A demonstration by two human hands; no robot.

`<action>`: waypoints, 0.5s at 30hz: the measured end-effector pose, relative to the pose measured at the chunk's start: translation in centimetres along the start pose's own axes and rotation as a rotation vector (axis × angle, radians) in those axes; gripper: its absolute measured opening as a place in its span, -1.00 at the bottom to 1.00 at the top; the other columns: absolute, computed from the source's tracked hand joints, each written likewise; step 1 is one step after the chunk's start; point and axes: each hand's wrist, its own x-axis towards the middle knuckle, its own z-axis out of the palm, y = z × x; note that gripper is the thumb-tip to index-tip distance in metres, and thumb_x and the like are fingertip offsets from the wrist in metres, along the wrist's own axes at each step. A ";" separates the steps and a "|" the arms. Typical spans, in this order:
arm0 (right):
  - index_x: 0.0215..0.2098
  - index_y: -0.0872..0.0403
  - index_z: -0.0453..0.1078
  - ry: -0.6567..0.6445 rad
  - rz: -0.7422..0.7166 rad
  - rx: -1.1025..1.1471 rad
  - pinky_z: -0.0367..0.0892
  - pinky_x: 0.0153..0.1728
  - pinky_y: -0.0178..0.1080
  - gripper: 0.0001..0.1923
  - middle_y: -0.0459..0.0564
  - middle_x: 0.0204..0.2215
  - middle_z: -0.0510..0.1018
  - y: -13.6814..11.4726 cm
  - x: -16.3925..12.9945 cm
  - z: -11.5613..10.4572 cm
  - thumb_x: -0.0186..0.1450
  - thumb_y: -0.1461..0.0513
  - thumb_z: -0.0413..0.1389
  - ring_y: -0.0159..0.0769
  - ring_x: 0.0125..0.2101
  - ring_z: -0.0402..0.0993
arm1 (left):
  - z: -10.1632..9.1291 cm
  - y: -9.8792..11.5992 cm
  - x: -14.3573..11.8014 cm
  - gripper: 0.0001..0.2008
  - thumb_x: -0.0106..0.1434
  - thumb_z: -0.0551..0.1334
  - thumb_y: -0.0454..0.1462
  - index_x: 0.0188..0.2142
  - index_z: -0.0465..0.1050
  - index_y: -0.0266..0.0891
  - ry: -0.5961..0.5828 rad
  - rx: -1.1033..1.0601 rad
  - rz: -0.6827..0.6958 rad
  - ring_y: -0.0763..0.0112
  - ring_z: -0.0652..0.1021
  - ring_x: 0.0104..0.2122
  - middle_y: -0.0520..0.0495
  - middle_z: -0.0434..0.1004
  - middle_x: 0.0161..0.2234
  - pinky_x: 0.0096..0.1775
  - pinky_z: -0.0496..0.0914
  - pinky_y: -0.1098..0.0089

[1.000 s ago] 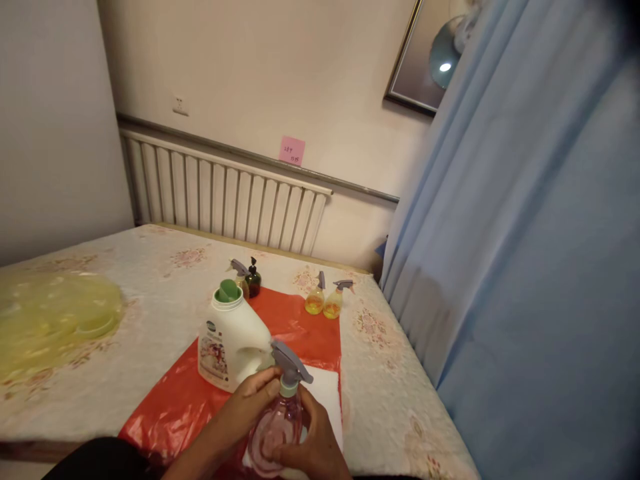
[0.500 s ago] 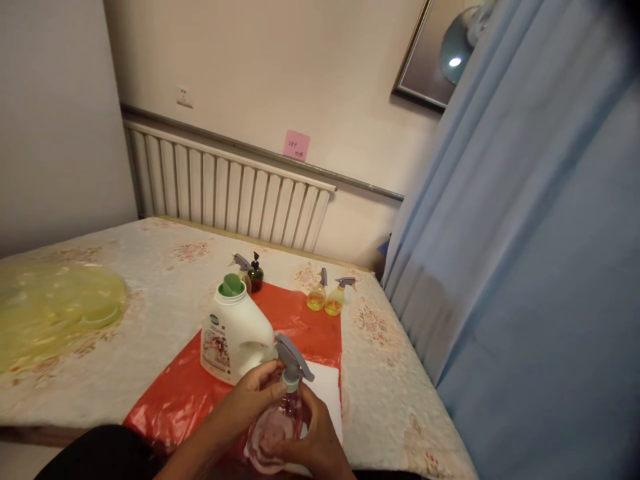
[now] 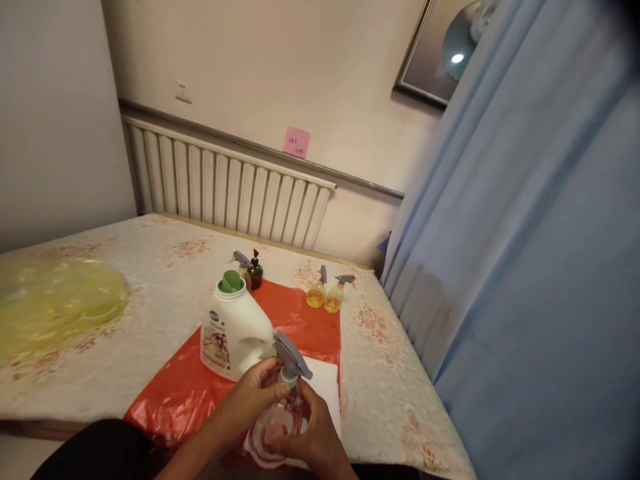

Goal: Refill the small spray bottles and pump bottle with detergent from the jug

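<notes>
Far left, a crumpled yellow plastic sheet (image 3: pixel 55 310) on the quilted bed cover (image 3: pixel 150 280). Next, further right, a red plastic sheet (image 3: pixel 190 390) spread near the front edge, bearing a white detergent jug (image 3: pixel 233 333) with a green cap, upright. Just behind the jug, a small spray bottle and a dark pump bottle (image 3: pixel 255 272) side by side. Near centre, left hand (image 3: pixel 257 393) curled around the collar under the grey trigger head of a clear pink spray bottle (image 3: pixel 277 427), fingers pinched on it. Bottle tilted, low over a white cloth (image 3: pixel 325 387) at the near edge. Right hand (image 3: pixel 313 443) wrapped around the bottle's body. Further back and right, two small yellow spray bottles (image 3: pixel 324 297) touching. Far right, a blue curtain (image 3: pixel 525 267).
</notes>
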 end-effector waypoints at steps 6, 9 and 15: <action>0.18 0.02 0.39 0.016 -0.010 -0.004 0.40 0.09 -0.04 -0.14 0.01 0.04 0.60 -0.1 -0.1 0.0 -0.13 0.43 0.30 0.03 0.04 0.52 | 0.3 -1.8 0.6 -0.56 -0.03 0.51 -0.09 -0.20 0.56 -0.25 0.082 -0.009 0.105 0.17 0.60 -0.23 -0.10 0.67 -0.26 -0.13 0.45 0.28; 0.19 0.03 0.37 0.040 0.002 -0.019 0.40 0.09 -0.03 -0.12 0.03 0.06 0.59 0.2 -0.1 -0.2 -0.13 0.43 0.32 0.03 0.05 0.51 | 0.3 -1.2 0.5 -0.53 0.02 0.49 -0.06 -0.14 0.56 -0.26 0.055 0.045 0.099 0.15 0.59 -0.19 -0.13 0.66 -0.20 -0.10 0.45 0.26; 0.10 0.05 0.44 0.019 0.011 -0.010 0.47 -0.02 -0.07 -0.20 0.01 -0.05 0.64 0.5 -0.3 -0.5 -0.15 0.36 0.39 0.03 -0.05 0.57 | 0.0 1.3 -0.5 -0.58 0.20 0.36 0.02 -0.09 0.58 -0.21 -0.070 0.169 0.000 0.14 0.56 -0.09 -0.11 0.64 -0.13 0.02 0.40 0.24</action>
